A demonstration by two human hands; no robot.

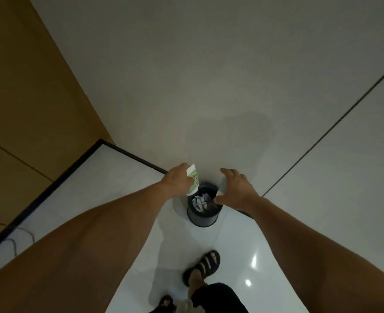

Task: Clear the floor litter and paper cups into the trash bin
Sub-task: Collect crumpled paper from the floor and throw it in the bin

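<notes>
Trash bin (201,220), dark and round, stands on the white tile floor (243,245) close to the wall (209,86), with crumpled paper (199,199) showing inside. I see both arms reaching out over it. Left hand (178,181) is curled round a paper cup (193,179) with a green print, tilted, its lower end just above the bin's left rim. Right hand (238,188) sits half open over the right rim, thumb and fingers curved round a pale second cup (223,185); most of that cup is hidden, so how firm the hold is I cannot tell. A sandal (203,265) shows below the bin.
</notes>
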